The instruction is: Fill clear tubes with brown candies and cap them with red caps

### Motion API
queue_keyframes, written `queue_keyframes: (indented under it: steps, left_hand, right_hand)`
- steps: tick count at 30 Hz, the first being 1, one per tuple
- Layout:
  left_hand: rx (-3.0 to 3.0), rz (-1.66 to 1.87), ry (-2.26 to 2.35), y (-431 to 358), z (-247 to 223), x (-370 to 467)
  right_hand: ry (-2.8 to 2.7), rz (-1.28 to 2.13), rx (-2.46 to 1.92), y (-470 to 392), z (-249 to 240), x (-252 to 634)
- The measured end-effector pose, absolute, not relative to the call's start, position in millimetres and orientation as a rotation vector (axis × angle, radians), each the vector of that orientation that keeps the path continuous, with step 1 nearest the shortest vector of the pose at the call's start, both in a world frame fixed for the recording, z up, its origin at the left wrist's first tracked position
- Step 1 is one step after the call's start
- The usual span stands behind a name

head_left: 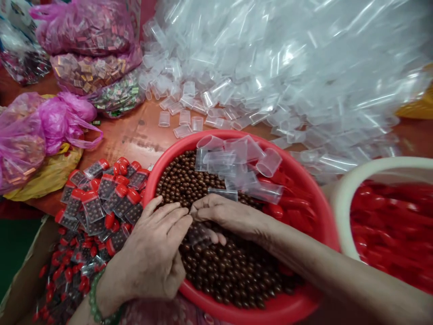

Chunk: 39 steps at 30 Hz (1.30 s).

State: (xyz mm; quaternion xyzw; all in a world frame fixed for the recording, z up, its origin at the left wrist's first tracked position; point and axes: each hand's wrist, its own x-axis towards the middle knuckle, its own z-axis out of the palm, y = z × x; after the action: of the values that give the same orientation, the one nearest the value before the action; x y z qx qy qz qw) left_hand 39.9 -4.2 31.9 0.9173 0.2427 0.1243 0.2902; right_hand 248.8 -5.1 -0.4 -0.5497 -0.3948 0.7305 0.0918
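From my end, two bare hands. Left hand (162, 243): back up, fingers straight and side by side, fingertips at the right hand's; I can't tell if it pinches anything. One green bead bracelet (94, 298) on that wrist. Right hand (226, 212): grip curled closed around one clear case (199, 237), blurred, just over the brown balls (233, 271) in the tub. Balls: hundreds, too many to count.

One red tub (328, 234) holds them, plus many red caps (292, 203) along its right side and roughly ten clear tubes (237, 155), overlapping so no exact count; one lies just beside the right hand.

Left of the tub, I get dozens of filled packs (94, 207), red-capped, spilling down into one cardboard box (25, 271). Right: one cream tub (343, 212), many red pieces (392, 234) inside.

Beyond, on the brown surface (131, 131): one yellow bag (47, 178) under pink plastic, then at least three stacked bags (88, 31) of small pieces, back left. Farthest, one huge tube heap (270, 58), blurred, hundreds, with a few loose ones at its near edge.
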Motion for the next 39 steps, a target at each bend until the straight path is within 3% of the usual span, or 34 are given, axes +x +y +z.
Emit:
queue_keyframes:
  steps: [10,19,26,35,39]
  left_hand:
    - [2.381,0.626,0.731,-5,19,62]
    - [1.846,0.618,0.776,-10,33,61]
    - [1.86,0.614,0.875,-8,36,58]
    - [1.805,0.666,0.88,-11,35,71]
    - [1.737,0.636,0.865,-13,29,76]
  right_hand:
    - [-0.668,2.115,-1.393,-23,10,244]
    - [-0.862,1.764,-1.332,-44,32,257]
    - [-1.714,1.042,-1.649,-81,41,256]
    - [-1.874,-0.27,-2.234,-99,22,305]
    - [-1.962,-0.504,-2.409,-85,11,304]
